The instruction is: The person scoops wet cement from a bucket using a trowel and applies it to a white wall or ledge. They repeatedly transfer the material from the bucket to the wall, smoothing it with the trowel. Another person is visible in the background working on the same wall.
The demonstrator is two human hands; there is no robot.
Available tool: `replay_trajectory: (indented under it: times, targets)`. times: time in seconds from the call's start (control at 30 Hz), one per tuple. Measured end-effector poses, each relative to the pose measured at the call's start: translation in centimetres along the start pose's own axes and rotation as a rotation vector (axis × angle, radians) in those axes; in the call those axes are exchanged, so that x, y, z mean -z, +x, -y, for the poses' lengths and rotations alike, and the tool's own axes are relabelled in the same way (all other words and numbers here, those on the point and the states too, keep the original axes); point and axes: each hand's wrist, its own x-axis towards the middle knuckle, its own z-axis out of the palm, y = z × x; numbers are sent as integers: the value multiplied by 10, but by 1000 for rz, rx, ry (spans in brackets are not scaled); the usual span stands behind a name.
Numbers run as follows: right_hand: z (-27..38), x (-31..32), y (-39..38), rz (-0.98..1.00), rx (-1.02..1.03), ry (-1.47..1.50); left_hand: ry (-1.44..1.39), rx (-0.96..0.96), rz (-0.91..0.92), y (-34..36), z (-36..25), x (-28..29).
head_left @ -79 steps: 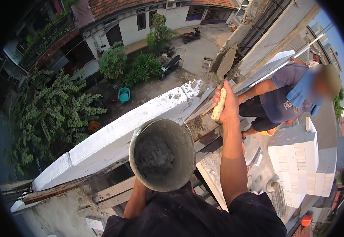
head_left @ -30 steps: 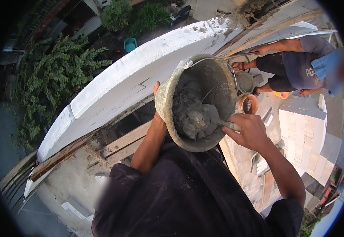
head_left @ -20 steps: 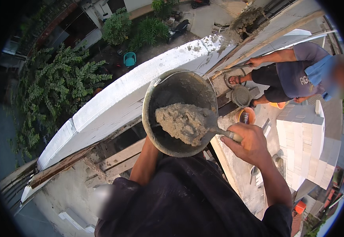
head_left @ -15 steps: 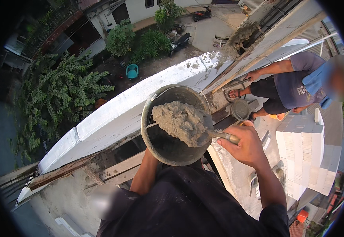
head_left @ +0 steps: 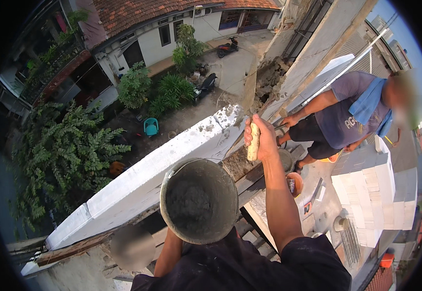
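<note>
My right hand (head_left: pixel 266 137) is closed around the pale, worn handle of a trowel (head_left: pixel 253 141), raised beside the mortar-spotted end of a white block wall (head_left: pixel 148 169). The trowel's blade is hard to make out past my fist. A grey, mortar-stained bucket (head_left: pixel 225 203) tilts toward me in front of my body, with wet mortar (head_left: pixel 189 201) at its bottom. My left forearm (head_left: pixel 168 253) runs up behind the bucket and supports it; the bucket hides my left hand and its fingers.
At right a co-worker (head_left: pixel 351 114) stands by a white block stack (head_left: pixel 366 189). An orange bucket (head_left: pixel 295 184) is below my right forearm. A concrete column (head_left: pixel 325 53) rises beyond my right hand. Past the wall, the ground drops to a yard with a teal chair (head_left: pixel 151 126).
The trowel, heaped with mortar over the bucket before, has swung up and away to the wall's far end. The bucket now sits lower in view, and my view has tilted up.
</note>
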Motion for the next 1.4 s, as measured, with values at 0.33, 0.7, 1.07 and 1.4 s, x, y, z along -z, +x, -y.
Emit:
replay_trajectory:
  times: [0.33, 0.7, 1.07, 1.4]
  targets:
    - [55, -40, -172, 384, -36, -1556, -181, -12, 40, 0, 9, 18]
    - [31, -98, -198, 976, 594, -2578, -241, 197, 148, -6, 4, 36]
    - [3, -41, -172, 1014, 56, -2348, -337, 300, 32, 8, 16, 64]
    - [-17, -30, -213, 750, -139, -1922, -202, 290, 22, 11, -6, 36]
